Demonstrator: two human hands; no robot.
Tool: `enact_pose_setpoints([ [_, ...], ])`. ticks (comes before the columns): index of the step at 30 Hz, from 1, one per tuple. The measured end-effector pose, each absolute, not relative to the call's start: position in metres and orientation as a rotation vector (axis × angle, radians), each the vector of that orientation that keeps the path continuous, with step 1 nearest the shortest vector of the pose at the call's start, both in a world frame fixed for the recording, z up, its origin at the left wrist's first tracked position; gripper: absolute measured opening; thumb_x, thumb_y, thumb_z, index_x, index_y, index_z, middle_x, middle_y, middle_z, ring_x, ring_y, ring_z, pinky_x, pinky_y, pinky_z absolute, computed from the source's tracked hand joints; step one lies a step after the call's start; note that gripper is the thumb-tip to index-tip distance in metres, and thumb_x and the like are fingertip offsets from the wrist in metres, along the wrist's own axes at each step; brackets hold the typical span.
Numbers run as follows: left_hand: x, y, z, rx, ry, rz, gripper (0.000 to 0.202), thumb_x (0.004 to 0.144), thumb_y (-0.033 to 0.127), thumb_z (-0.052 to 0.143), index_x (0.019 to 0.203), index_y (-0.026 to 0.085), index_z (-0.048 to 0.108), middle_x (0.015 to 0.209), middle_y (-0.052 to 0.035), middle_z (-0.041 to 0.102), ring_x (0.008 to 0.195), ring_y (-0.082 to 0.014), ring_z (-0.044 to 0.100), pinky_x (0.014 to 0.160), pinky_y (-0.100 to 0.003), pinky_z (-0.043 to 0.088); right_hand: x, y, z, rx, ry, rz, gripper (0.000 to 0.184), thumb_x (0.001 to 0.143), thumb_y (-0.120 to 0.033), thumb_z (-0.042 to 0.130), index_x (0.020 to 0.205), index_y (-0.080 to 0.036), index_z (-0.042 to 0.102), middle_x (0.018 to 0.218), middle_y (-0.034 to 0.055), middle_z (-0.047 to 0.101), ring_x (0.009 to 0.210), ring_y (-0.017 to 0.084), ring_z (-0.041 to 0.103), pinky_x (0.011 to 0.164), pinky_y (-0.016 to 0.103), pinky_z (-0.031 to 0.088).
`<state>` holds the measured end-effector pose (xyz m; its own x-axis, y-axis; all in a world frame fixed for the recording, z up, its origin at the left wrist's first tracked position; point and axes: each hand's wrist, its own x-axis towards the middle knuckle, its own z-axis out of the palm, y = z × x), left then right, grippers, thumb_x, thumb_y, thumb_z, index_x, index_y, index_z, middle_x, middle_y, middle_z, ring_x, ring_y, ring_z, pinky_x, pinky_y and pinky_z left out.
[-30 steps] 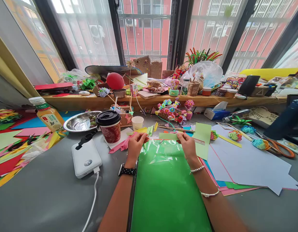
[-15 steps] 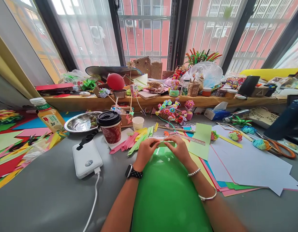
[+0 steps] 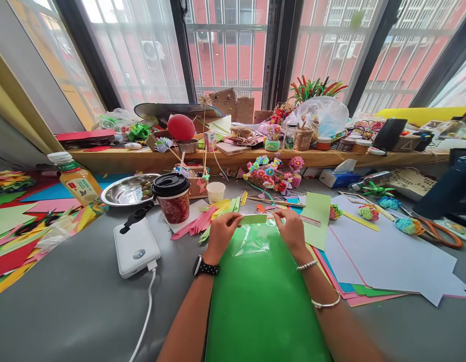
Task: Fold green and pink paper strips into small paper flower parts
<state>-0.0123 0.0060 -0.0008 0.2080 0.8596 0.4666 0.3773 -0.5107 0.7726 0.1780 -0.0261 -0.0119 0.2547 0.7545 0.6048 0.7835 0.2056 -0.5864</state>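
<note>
The left hand (image 3: 222,232), thumb and forefinger pinched together, grasps the left end of a narrow light-green paper strip (image 3: 254,219); the right hand (image 3: 292,232), fingers drawn in, is just beside the opposite end, its hold indeterminable. The strip's long axis runs left to right, at the far edge of a glossy green rectangular sheet (image 3: 265,301).

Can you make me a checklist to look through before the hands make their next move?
1. Left hand holding the green paper strip: ok, at one end.
2. Right hand holding the other end: not ok, its fingers look just past it.
3. Strip creased neatly: cannot tell, too small to see.
4. Lid on the red cup: ok.
5. Orange-handled scissors away from the hands: ok, far over to the right.
</note>
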Motion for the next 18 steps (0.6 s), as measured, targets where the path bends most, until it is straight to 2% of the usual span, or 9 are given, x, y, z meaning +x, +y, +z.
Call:
enact_pose_setpoints([
  [2, -0.011, 0.004, 0.000, 1.946, 1.122, 1.257, 0.019, 0.073, 0.032, 0.053, 0.074, 0.016, 0.063, 0.068, -0.0026, 0.066, 0.056, -0.0157, 0.063, 0.055, -0.024, 0.047, 0.178, -0.027, -0.010, -1.500, -1.446, -0.015, 0.018, 0.079, -0.026, 0.048, 0.074, -0.016, 0.063, 0.074, 0.0086, 0.065, 0.073, 0.022, 0.057, 0.069, 0.036, 0.044],
  [5, -0.005, 0.000, 0.000, 1.940, 1.072, 1.184, 0.020, 0.073, 0.034, 0.054, 0.074, 0.016, 0.063, 0.068, -0.0023, 0.066, 0.054, -0.0154, 0.063, 0.053, -0.023, 0.047, 0.171, -0.030, -0.005, -1.313, -1.607, 0.107, 0.014, 0.077, -0.028, 0.053, 0.079, -0.018, 0.063, 0.083, 0.0068, 0.066, 0.084, 0.021, 0.056, 0.077, 0.035, 0.043],
  [8, -0.001, -0.003, 0.001, 1.933, 1.000, 1.119, 0.021, 0.073, 0.035, 0.054, 0.074, 0.015, 0.063, 0.072, -0.0029, 0.066, 0.053, -0.0148, 0.063, 0.051, -0.022, 0.046, 0.161, -0.033, -0.003, -1.236, -1.744, 0.206, 0.011, 0.076, -0.026, 0.056, 0.076, -0.020, 0.065, 0.078, 0.0049, 0.066, 0.080, 0.020, 0.057, 0.074, 0.033, 0.044],
  [12, -0.004, 0.000, 0.001, 1.890, 0.999, 1.128, 0.023, 0.073, 0.035, 0.054, 0.077, 0.015, 0.063, 0.071, -0.0030, 0.066, 0.054, -0.0149, 0.063, 0.051, -0.022, 0.047, 0.160, -0.033, -0.003, -1.262, -1.718, 0.170, 0.010, 0.076, -0.024, 0.057, 0.074, -0.021, 0.066, 0.075, 0.0045, 0.067, 0.077, 0.021, 0.057, 0.072, 0.034, 0.044],
  [15, -0.012, 0.005, 0.002, 1.846, 1.067, 1.215, 0.024, 0.073, 0.036, 0.053, 0.078, 0.015, 0.063, 0.068, -0.0034, 0.066, 0.055, -0.0157, 0.063, 0.053, -0.024, 0.049, 0.163, -0.031, -0.004, -1.298, -1.692, 0.111, 0.010, 0.075, -0.022, 0.057, 0.074, -0.020, 0.067, 0.075, 0.0052, 0.067, 0.077, 0.022, 0.057, 0.072, 0.036, 0.044],
  [18, -0.015, 0.006, 0.003, 1.862, 1.148, 1.363, 0.023, 0.074, 0.035, 0.053, 0.080, 0.015, 0.063, 0.074, -0.0049, 0.067, 0.065, -0.0170, 0.064, 0.062, -0.027, 0.050, 0.165, -0.030, -0.004, -1.307, -1.694, 0.081, 0.009, 0.075, -0.021, 0.058, 0.073, -0.020, 0.067, 0.075, 0.0056, 0.066, 0.076, 0.022, 0.057, 0.071, 0.036, 0.044],
])
